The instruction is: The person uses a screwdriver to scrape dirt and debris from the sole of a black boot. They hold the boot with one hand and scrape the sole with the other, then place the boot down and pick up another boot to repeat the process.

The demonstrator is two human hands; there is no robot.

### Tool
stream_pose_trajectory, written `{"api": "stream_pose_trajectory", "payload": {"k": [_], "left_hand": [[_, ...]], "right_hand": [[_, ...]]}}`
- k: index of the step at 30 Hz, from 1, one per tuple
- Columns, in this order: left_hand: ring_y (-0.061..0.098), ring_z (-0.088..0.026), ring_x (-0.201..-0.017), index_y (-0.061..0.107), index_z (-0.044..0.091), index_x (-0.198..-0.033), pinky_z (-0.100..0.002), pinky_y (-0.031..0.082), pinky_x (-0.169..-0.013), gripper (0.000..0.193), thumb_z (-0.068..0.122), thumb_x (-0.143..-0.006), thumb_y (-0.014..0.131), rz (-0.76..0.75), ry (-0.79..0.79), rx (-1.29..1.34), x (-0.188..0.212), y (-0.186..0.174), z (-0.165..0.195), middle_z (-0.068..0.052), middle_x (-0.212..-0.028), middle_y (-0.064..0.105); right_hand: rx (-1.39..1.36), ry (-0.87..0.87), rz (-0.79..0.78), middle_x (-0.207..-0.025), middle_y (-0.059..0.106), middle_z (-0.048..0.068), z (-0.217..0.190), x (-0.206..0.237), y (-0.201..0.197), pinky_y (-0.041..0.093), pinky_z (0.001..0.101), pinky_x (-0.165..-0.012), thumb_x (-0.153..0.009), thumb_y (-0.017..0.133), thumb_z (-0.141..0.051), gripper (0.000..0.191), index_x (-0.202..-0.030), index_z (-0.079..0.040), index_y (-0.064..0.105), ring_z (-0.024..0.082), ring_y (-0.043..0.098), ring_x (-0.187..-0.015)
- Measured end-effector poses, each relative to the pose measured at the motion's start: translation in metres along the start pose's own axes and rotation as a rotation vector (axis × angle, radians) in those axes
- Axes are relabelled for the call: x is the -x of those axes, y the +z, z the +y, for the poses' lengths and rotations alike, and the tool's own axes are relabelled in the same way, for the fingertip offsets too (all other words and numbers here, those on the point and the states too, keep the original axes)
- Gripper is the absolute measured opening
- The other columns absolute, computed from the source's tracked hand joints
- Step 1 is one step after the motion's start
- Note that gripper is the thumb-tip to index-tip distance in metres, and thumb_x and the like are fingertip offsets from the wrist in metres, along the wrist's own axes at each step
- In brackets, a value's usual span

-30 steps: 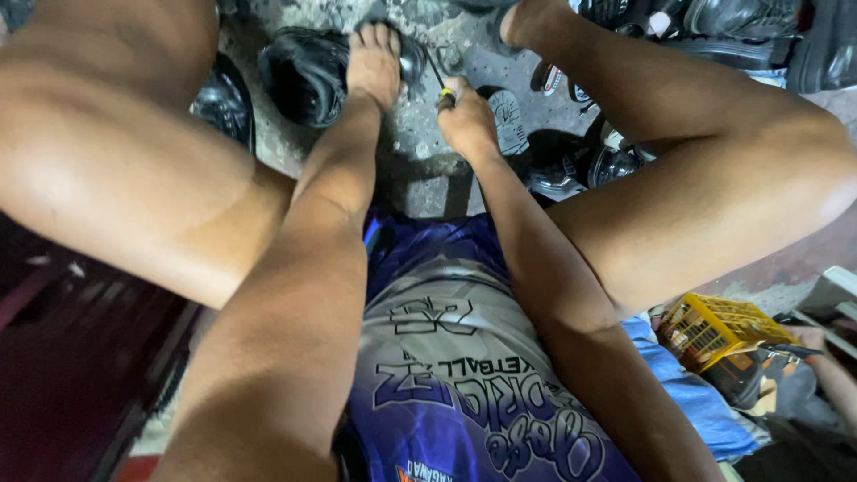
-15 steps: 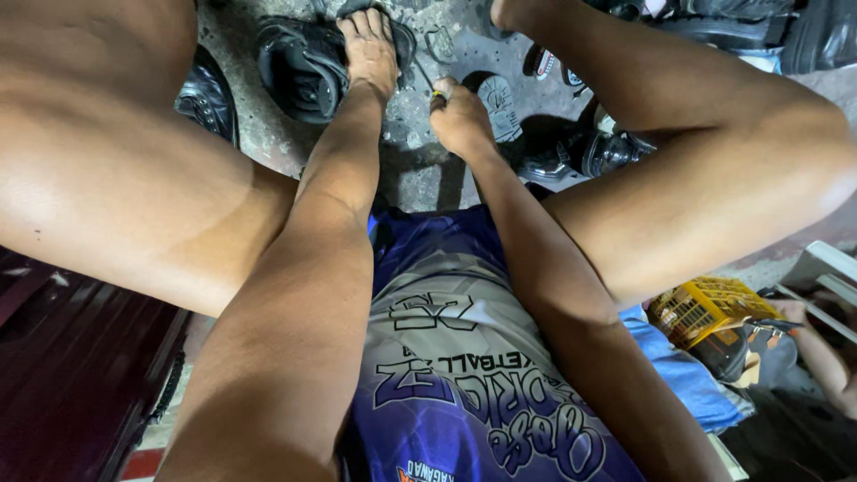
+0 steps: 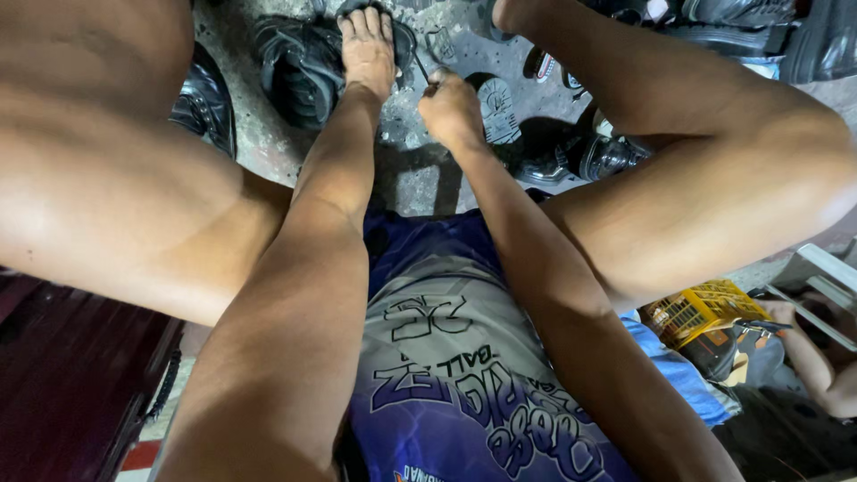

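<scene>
I sit with my knees spread and both arms stretched down to the concrete floor. My left hand (image 3: 366, 45) lies flat, fingers extended, on top of a black shoe (image 3: 299, 71) and holds it down. My right hand (image 3: 451, 107) is a closed fist just right of that shoe, pinching a thin dark tool (image 3: 421, 67) whose tip points at the shoe's edge. What kind of tool it is I cannot make out. A blue and grey printed jersey (image 3: 446, 375) covers my lap.
More black shoes lie around: one by my left knee (image 3: 207, 98), a pair at right (image 3: 598, 156), several at the top right (image 3: 741, 18). A grey sole (image 3: 496, 112) lies near my right hand. A yellow crate (image 3: 696, 308) and another person's arm (image 3: 817, 366) are at right, a dark red bench (image 3: 71, 384) at left.
The view has tipped forward a little, so the hands and shoes sit lower in frame. Both hands stay at the same shoe; the right fist has edged closer to it.
</scene>
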State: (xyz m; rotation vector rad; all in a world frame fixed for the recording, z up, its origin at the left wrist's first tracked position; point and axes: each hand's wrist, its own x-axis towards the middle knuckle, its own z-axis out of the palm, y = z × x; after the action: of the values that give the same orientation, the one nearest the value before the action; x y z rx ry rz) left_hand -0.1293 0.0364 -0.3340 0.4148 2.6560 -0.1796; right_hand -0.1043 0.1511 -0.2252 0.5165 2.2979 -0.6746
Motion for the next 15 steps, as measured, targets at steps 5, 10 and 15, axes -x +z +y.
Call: {"api": "stream_pose_trajectory", "payload": {"k": [5,10,15], "left_hand": [[0.042,-0.041,-0.124,0.048,0.004,-0.149,-0.058,0.030,-0.108,0.090,0.051,-0.077,0.076,0.064,0.046,0.049,-0.002,-0.008,-0.003,-0.020,-0.137,0.049],[0.041,-0.042,-0.127,0.048,0.003,-0.150,-0.057,0.030,-0.108,0.093,0.053,-0.077,0.077,0.013,0.055,0.080,-0.005,-0.013,-0.001,-0.021,-0.136,0.049],[0.040,-0.043,-0.129,0.048,0.003,-0.151,-0.058,0.030,-0.110,0.093,0.053,-0.079,0.078,-0.007,0.049,0.140,-0.010,-0.011,0.005,-0.022,-0.140,0.047]], "right_hand": [[-0.007,0.028,-0.008,-0.110,0.075,0.018,-0.010,-0.016,-0.018,0.056,0.0369,-0.093,-0.074,0.068,-0.018,0.038,-0.110,-0.013,0.076,0.033,0.072,-0.105],[0.266,-0.005,-0.097,-0.108,0.073,0.022,-0.031,-0.011,-0.016,0.057,0.0445,-0.090,-0.079,0.068,-0.016,0.027,-0.104,-0.006,0.072,0.036,0.072,-0.102],[0.258,-0.138,0.021,-0.105,0.073,0.023,-0.039,0.012,0.008,0.057,0.0518,-0.085,-0.081,0.071,-0.017,0.023,-0.101,-0.006,0.071,0.041,0.071,-0.098]]}}
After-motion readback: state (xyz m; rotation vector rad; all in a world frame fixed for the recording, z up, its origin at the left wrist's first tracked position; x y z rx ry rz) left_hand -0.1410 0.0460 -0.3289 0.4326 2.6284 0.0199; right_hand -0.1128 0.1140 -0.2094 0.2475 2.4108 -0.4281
